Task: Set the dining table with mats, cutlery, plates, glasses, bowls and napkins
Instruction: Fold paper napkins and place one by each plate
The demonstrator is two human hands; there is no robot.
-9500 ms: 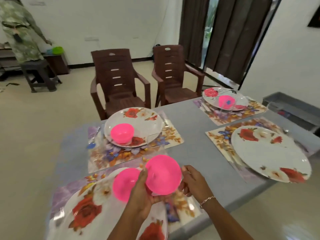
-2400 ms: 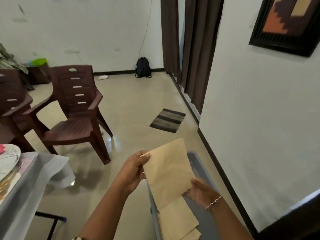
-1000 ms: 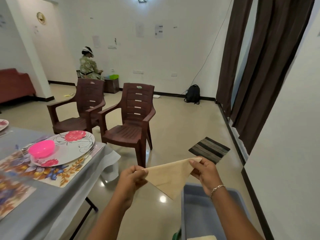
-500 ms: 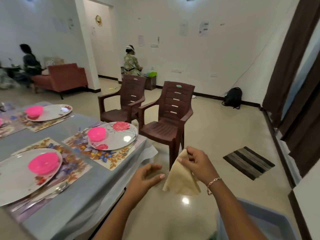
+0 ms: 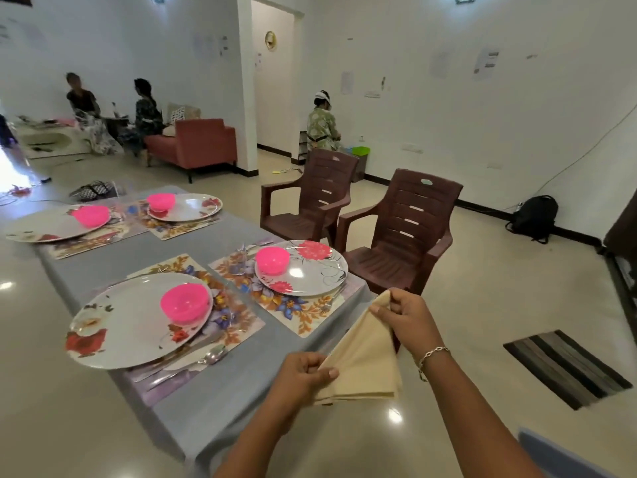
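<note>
Head view. The fingers (image 5: 383, 308) of the right hand (image 5: 406, 319) are curled, and the top corner of the beige napkin (image 5: 365, 360) is pinched. The left hand (image 5: 303, 377) is closed, thumb over the napkin's lower corner. The napkin is held taut in the air between both sets of fingers, just beside the table (image 5: 220, 401) edge. Both forearms are extended, the right hand higher. Half a second earlier the left hand was open and off the cloth.

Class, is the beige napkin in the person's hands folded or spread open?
Folded: the napkin forms a layered triangle, pinched by the left hand and right hand.
</note>
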